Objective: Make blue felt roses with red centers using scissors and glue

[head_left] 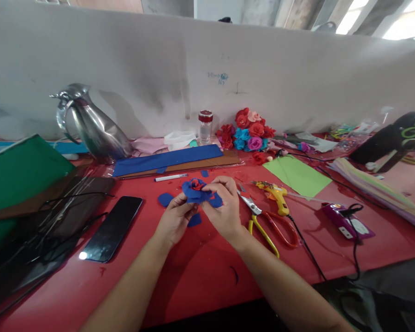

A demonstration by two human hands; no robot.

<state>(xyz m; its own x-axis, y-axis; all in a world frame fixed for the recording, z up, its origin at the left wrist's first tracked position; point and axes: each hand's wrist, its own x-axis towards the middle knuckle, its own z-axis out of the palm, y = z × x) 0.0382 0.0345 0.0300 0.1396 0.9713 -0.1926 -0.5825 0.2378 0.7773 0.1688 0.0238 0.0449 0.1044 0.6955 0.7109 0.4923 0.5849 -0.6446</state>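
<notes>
A blue flower with a red centre (194, 188) is held above the red table, between my two hands. My left hand (177, 217) pinches its underside from the left. On the right, my right hand (224, 207) has its fingers closed on the flower's blue petals at that side. One loose blue petal (165, 199) lies to the left of the flower, and another blue piece (194, 220) lies just below it, between the hands. A small blue scrap (204, 173) rests behind the flower.
Scissors (254, 212) and a yellow glue gun (278, 196) lie right of my hands, with a purple power strip (347, 221) beyond. At left are a phone (112, 228) and a metal jug (97, 127). Blue sheets (168, 160), a pen (170, 177) and paper flowers (254, 131) lie behind.
</notes>
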